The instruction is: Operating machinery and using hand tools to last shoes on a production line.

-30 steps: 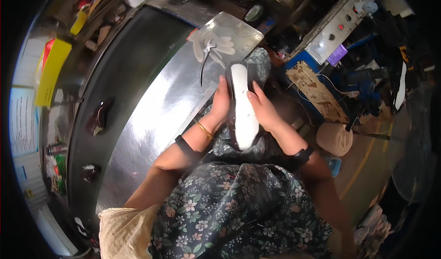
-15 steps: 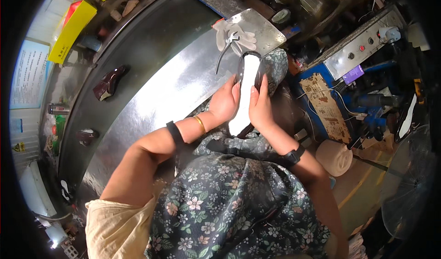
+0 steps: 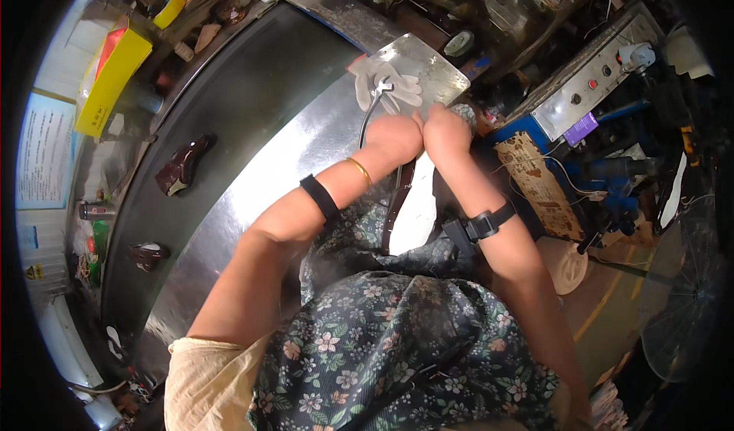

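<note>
A dark maroon shoe (image 3: 415, 215) lies sole up over my lap, its white insole board facing me and its wide end nearest my body. Both hands meet over its far, narrow end and hide that part. My left hand (image 3: 394, 137) is closed there, fingers curled at the shoe's edge. Closed beside it, my right hand (image 3: 447, 134) has thumb and fingers pressed together. Just beyond the left hand, metal pincers (image 3: 381, 89) with a curved dark handle rest on a pale work glove (image 3: 407, 95).
A shiny metal worktop (image 3: 279, 152) borders a dark conveyor belt (image 3: 264, 60) on the left, which carries maroon shoes (image 3: 183, 165). To the right stands a machine with a button panel (image 3: 585, 83). A beige roll (image 3: 562, 267) and a fan guard (image 3: 680, 301) are at lower right.
Both hands have slid from the shoe's sides to its far end, fingers going from stretched out to curled. The shoe has shifted slightly nearer, and the whole view has moved a little.
</note>
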{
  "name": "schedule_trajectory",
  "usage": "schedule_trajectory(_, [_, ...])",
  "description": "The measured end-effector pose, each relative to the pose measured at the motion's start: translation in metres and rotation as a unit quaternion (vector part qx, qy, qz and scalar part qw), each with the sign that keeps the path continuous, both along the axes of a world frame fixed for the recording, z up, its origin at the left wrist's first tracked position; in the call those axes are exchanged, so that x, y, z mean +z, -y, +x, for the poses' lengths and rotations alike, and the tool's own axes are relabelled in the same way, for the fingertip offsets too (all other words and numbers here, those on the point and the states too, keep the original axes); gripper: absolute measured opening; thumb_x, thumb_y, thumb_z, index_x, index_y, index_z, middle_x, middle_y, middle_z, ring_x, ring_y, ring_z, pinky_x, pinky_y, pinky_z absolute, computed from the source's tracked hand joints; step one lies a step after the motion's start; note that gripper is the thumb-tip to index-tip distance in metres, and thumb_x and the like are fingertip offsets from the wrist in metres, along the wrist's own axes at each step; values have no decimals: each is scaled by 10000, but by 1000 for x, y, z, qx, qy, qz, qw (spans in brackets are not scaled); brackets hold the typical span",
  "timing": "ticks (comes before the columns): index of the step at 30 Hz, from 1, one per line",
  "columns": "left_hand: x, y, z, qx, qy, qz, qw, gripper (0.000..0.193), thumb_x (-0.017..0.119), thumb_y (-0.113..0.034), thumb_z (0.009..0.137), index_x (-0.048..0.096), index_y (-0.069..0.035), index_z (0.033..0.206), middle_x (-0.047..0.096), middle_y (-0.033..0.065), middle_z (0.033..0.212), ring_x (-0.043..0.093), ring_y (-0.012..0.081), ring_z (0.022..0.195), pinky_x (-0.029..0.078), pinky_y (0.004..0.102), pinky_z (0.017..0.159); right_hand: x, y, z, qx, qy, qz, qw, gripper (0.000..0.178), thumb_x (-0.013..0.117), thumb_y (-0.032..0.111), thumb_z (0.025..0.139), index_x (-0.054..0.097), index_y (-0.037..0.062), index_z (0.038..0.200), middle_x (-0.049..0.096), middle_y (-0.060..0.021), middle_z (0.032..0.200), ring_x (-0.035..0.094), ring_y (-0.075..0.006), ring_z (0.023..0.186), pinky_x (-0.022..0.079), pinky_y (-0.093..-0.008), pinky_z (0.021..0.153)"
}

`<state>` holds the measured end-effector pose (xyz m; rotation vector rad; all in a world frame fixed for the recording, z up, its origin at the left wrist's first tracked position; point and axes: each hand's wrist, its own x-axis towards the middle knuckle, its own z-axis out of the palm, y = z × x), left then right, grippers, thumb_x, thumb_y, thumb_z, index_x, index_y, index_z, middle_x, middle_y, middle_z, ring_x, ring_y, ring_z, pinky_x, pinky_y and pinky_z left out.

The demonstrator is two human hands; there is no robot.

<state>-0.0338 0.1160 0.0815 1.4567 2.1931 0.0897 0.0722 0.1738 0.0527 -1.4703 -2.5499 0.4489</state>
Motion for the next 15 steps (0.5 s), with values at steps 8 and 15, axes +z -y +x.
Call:
schedule_trajectory(8, [3,112,21,-10,283,175,943,912,685,-384,875,167,47,1489,401,302,1391,428,374,1297,376,377,1055,-9,0,25,-60,-543,-529,650,480,370,395,1036,563,-6,1217,640,-134,1160,606,-219,1016,460,-355,953])
schedule_trajectory(15, [-2,144,17,151,763,146,611,928,725,1,812,152,-83,1538,443,87,1421,468,189,1259,404,343,1047,33,-8,16,84,-534,-525,658,671,396,582,980,536,-3,1279,611,-120,1179,562,-199,1082,441,-347,970])
